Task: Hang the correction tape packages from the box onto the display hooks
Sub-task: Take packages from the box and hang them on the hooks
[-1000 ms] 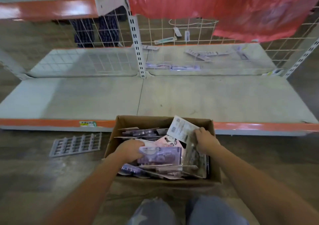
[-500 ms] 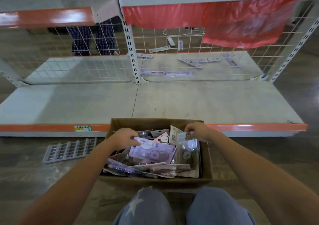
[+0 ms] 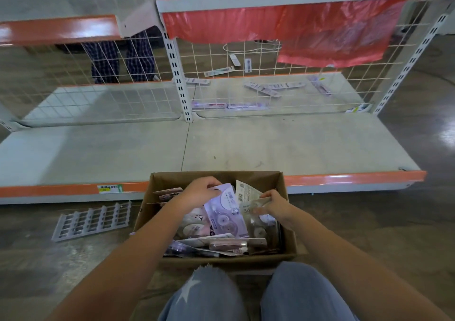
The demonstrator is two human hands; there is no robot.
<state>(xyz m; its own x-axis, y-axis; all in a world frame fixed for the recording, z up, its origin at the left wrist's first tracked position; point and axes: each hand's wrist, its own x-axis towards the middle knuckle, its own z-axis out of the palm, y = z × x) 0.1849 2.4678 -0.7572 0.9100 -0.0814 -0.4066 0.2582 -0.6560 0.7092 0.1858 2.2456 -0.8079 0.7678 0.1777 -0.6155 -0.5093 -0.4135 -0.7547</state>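
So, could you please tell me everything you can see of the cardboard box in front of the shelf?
The cardboard box is plain brown, open-topped, with straight walls. It stands upright on the floor against the low shelf's orange edge, just beyond the person's knees. It is crowded with correction tape packages lying at mixed angles. The left hand and right hand each grip one inside it.

A grey plastic grid lies on the floor by my knees; red plastic sheeting drapes over the wire shelving ahead; someone's checked trousers stand behind it.
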